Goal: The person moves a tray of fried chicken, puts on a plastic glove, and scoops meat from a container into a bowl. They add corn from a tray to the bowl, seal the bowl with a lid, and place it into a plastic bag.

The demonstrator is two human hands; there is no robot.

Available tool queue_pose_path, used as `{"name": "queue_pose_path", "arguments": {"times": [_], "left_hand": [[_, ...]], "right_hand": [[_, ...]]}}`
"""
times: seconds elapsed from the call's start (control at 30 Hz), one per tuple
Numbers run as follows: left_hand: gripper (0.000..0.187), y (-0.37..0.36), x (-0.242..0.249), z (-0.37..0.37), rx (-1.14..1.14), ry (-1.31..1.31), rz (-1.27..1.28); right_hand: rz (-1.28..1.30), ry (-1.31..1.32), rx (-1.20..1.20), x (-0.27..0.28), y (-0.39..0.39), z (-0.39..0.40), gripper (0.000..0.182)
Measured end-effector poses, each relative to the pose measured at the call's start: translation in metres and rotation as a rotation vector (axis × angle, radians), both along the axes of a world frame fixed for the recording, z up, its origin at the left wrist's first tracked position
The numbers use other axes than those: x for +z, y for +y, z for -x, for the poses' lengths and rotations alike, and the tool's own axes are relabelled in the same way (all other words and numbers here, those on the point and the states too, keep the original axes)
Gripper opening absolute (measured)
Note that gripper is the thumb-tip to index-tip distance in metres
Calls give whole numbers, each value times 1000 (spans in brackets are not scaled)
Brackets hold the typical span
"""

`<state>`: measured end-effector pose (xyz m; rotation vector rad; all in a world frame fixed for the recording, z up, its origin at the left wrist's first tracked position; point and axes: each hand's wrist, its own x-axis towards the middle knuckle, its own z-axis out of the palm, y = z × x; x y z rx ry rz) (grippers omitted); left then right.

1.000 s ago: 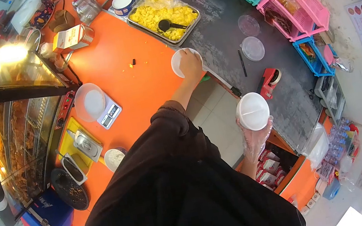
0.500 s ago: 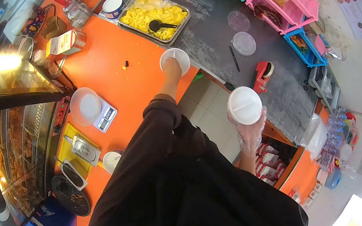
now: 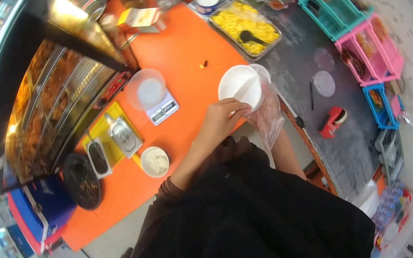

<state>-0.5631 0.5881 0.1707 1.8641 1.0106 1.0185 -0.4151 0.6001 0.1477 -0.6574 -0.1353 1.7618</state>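
A round white bowl with a strip or divider across its inside [image 3: 239, 84] is held up over the front edge of the orange counter. My left hand [image 3: 221, 121], bare, pinches at the bowl's near rim. On the bowl's right side is my right hand [image 3: 267, 110], in a clear plastic glove; its fingers are partly hidden behind the bowl. A second white cup [image 3: 262, 71] shows just behind the bowl, mostly covered by it. To the left, a white tub of pale powder [image 3: 155, 162] stands on the counter.
A kitchen scale [image 3: 163, 109] carries a clear bowl [image 3: 141, 89]. At the back sits a tray of yellow food [image 3: 237, 20] with a black scoop [image 3: 252, 38]. A red tape dispenser [image 3: 333, 122] and clear lids [image 3: 324, 83] lie right. A heated display case [image 3: 59, 82] stands left.
My left hand has come out of the white cup and now grips the divided bowl's rim. My right hand has brought that bowl left and up, in front of the cup. The view has turned.
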Motion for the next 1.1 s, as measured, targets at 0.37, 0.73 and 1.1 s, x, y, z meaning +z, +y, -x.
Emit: {"name": "queue_pose_path", "arguments": {"times": [0.37, 0.73, 1.1], "left_hand": [[15, -39, -15, 60, 417, -252, 311], [16, -49, -7, 69, 258, -375, 362], [17, -50, 6, 58, 216, -226, 542]], "right_hand": [[-89, 106, 475, -3, -13, 66, 52], [-196, -293, 455, -12, -27, 70, 71], [-240, -191, 465, -21, -34, 56, 82]]}}
